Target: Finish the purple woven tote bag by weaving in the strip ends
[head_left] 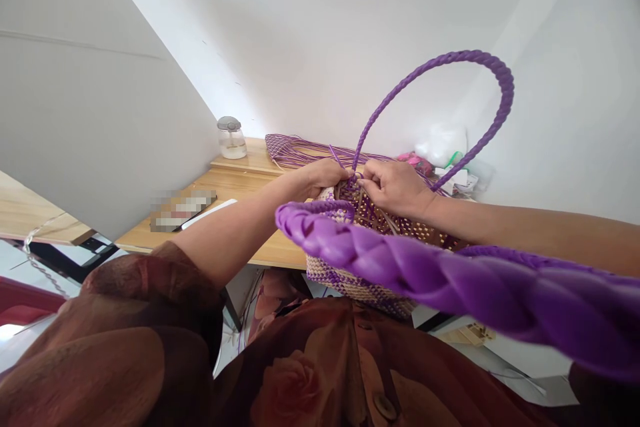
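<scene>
A woven basket [330, 270] in cream and purple leans against my body at the table's front edge. One braided purple handle [465, 57] arches up on its far side. A second braided handle [450, 273] crosses close in front of the camera and hides part of the basket. My left hand [327, 175] is closed on the basket's far rim, near the foot of the far handle. Just to its right, my right hand [395, 183] pinches a thin purple strip at that same spot. Loose strip ends show inside the basket.
On the wooden table [235, 180] stands a clear lidded jug [231, 140] with liquid. A bundle of purple strips [300, 150] lies along the back. Plastic bags [445, 147] and small packets sit at the back right. A blurred flat item [183, 210] lies at left. White walls enclose the table.
</scene>
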### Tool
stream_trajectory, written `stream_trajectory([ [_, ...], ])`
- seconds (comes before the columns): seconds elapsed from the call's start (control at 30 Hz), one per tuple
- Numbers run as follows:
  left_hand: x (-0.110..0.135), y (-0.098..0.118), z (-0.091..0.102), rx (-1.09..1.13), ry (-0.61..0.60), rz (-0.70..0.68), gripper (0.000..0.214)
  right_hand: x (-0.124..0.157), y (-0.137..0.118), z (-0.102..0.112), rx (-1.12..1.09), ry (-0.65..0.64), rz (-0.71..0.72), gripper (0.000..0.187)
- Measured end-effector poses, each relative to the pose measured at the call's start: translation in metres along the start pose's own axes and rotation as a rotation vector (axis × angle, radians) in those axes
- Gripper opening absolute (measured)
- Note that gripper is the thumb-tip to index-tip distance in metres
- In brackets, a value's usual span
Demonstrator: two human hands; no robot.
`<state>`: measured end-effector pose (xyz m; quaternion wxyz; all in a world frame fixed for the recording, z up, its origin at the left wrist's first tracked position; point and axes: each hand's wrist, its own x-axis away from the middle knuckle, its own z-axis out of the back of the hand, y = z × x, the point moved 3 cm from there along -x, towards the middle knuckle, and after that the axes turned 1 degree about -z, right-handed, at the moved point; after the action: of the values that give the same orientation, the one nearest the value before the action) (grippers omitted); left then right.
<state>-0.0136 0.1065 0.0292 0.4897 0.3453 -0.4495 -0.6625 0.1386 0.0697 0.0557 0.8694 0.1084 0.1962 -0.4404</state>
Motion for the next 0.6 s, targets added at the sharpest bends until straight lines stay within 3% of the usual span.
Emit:
stream_trajectory([
  [0.2,-0.003,-0.002,0.001,-0.108,-0.005,-0.020,0.020,0.001,0.001,-0.003,0.023,-0.004,0.021,0.013],
  [0.6,-0.014,-0.014,0.000,0.039,-0.117,-0.015,0.018,0.000,0.006,-0.008,0.082,0.060,0.078,0.012],
])
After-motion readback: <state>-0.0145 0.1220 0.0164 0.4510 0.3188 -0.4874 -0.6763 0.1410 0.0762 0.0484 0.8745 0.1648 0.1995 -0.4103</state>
